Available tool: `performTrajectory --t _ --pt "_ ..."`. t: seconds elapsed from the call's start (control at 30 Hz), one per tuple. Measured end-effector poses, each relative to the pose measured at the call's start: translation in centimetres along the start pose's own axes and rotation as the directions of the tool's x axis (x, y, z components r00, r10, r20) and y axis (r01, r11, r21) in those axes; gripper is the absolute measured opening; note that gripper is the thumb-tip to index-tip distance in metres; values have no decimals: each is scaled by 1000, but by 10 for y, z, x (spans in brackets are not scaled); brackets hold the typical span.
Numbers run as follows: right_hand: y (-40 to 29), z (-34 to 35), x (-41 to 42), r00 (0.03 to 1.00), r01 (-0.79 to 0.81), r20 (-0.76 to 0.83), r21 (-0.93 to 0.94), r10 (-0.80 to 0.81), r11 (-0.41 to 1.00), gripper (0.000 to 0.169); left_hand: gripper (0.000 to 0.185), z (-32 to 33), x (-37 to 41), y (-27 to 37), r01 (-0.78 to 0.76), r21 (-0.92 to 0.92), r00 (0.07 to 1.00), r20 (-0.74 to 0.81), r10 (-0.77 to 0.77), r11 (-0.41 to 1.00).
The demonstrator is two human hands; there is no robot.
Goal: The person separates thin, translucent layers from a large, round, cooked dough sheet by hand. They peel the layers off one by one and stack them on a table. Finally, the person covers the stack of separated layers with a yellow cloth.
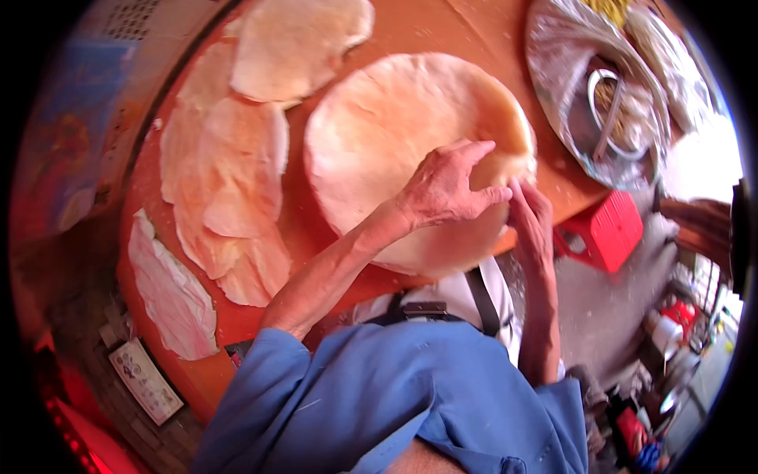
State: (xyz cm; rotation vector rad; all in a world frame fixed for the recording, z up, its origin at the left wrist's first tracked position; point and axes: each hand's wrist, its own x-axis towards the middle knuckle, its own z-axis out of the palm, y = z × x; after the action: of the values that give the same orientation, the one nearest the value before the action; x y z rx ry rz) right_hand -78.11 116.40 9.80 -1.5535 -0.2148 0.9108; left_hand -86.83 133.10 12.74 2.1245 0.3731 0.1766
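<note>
A wide round sheet of dough [379, 136] lies before me on an orange-red tabletop [414, 29], its near edge reaching the table's edge. My left hand [453, 181] is over the right part of the sheet, thumb and forefinger spread. Close by, at the sheet's right rim, the fingertips of my right hand [530, 204] pinch the dough edge, near my left thumb. Thin irregular dough sheets [237, 172] overlap on the left, and another flat piece [296, 47] lies above them.
A crumpled pale cloth or sheet [172, 290] lies at the table's left edge. At the upper right, a bowl [636, 155] with a utensil and crumbly food stands in clear plastic [556, 59]. A red plastic stool [613, 231] is beyond the table's right edge.
</note>
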Motion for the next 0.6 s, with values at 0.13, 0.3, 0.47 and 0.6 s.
performTrajectory --t 0.13,0.3,0.47,0.6 --pt "3 5 8 994 -99 56 193 90 976 37 55 18 -6 1 179 -204 984 9 -181 963" --pt "17 -10 8 990 -138 55 247 128 959 42 39 18 -5 -16 305 -577 951 139 -276 758" --pt "19 -4 5 1000 9 3 5 -9 1000 44 33 28 -5 -37 326 -631 945 186 -270 704" --pt "16 -13 5 994 -59 94 140 46 988 38 28 28 -5 -30 306 -442 952 126 -279 843"
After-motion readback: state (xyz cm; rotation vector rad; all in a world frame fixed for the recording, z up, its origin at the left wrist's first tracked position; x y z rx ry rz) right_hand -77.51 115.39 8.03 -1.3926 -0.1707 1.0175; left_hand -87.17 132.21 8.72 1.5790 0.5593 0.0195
